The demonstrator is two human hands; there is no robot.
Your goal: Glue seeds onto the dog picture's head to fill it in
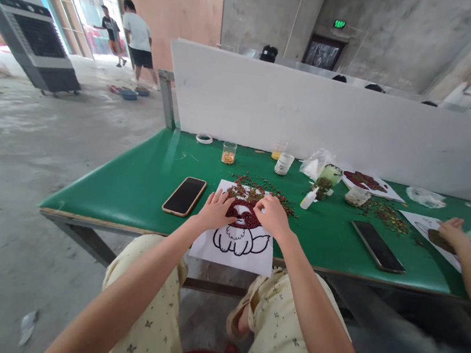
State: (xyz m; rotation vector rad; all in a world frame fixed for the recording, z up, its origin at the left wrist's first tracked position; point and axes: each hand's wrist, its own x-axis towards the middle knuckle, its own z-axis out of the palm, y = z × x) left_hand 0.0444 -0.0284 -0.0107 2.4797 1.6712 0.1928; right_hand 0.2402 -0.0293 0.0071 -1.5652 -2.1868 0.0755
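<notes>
A white sheet [234, 249] with a black outline drawing of a dog lies at the near edge of the green table [137, 186]. The dog's head is filled with dark red beans [244, 216]. My left hand [216, 209] rests on the sheet's left side, fingers curled down on the paper. My right hand [273, 214] sits at the right of the dog's head, fingers bent and pressed to the beans. Whether either hand holds a bean is hidden. Loose red and green beans [260, 189] lie scattered just beyond the sheet.
A phone [184, 195] lies left of the sheet, another phone [377, 246] to the right. A small glue bottle [309, 198], cups [229, 153] and bags stand farther back. A co-worker's hand [451, 231] works at the right. A white partition [339, 121] backs the table.
</notes>
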